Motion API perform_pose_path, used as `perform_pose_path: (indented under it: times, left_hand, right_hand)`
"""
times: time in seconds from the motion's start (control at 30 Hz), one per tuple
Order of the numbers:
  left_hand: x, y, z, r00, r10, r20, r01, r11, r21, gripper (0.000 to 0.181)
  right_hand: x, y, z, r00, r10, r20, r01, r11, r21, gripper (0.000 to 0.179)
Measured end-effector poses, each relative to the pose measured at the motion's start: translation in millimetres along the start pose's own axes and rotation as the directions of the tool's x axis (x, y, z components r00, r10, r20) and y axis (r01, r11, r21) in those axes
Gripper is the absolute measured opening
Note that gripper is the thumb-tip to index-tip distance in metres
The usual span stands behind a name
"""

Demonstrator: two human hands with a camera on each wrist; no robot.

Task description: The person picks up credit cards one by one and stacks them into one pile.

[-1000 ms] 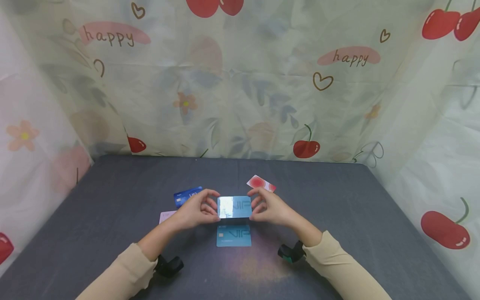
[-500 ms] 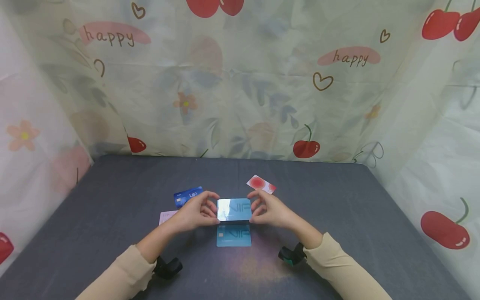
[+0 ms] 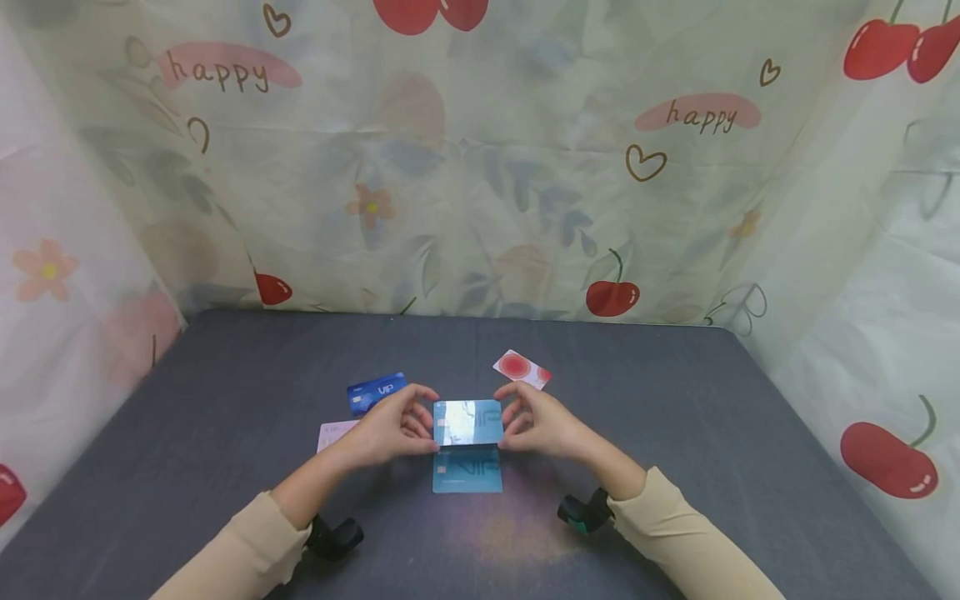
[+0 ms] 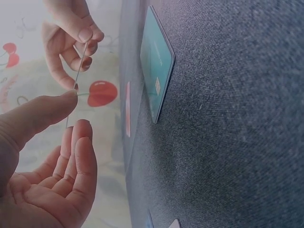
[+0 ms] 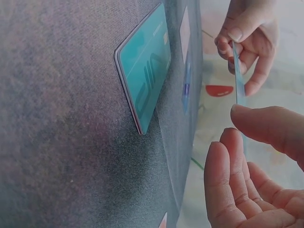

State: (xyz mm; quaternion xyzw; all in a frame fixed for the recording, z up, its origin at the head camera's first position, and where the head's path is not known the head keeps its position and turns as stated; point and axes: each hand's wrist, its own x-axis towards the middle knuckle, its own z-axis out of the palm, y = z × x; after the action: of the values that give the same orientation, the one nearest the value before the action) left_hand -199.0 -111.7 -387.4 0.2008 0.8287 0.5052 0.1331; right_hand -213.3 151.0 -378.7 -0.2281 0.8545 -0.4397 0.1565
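Head view: a person's left hand [image 3: 401, 421] and right hand [image 3: 542, 419] are apart, with a light-blue card [image 3: 468, 423] pinched between them, thumb and forefinger of each hand at its short ends. Everything is placed here from the teal card [image 3: 467, 477], which lies on a dark grey table [image 3: 675, 425] and bears a small chip and large lettering. The light-blue card is held off the table, just beyond the teal card's far edge; both wrist views show it nearly edge-on, apart from the teal card. Glare whitens part of its face. Beyond the teal card and to its left lies a blue card [image 3: 375, 388] marked VIP; nearer, also left, is a pink card [image 3: 335, 434], partly hidden by the left arm. Beyond the teal card and to its right, a white card with red circles [image 3: 517, 365] lies at a slant, just behind the right hand. Well beyond the teal card hangs a pale cloth [image 3: 480, 208] printed with cherries, hearts and "happy".
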Motion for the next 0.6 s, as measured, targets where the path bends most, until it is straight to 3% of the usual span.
perform_pose_path:
  times: [0.6]
  left_hand:
    - [-3.8, -4.3, 3.1, 0.998, 0.03, 0.056, -0.029, 0.999, -0.016, 0.056]
  right_hand:
    - [-6.5, 2.7, 3.4, 0.999, 0.015, 0.037, -0.016, 1.0, 0.013, 0.055]
